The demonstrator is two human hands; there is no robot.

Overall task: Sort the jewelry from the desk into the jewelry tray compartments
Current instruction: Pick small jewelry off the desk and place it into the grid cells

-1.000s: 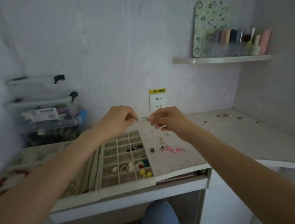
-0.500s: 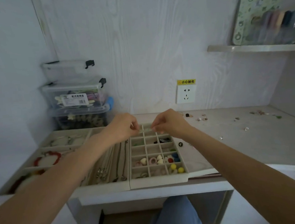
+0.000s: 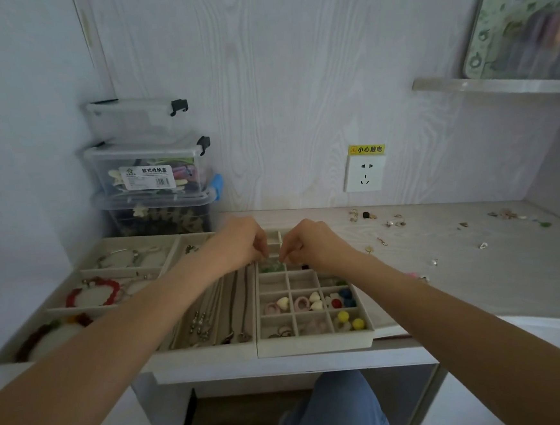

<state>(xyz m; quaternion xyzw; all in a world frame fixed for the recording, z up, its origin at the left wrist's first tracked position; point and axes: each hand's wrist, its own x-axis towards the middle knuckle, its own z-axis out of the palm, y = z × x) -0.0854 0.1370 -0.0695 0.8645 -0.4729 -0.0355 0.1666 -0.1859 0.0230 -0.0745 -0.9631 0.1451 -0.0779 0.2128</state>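
Pale worktop [image 3: 443, 266], frame centre: a small, indistinct piece is being pinched by left hand [image 3: 241, 245] and right hand [image 3: 308, 243] over the gridded jewelry tray [image 3: 315, 343]; release is best being made low, inside one compartment.

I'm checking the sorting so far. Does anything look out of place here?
Yes: loose small jewelry lies scattered across the desk right of the grid tray, unsorted. Nothing looks spilled or damaged.
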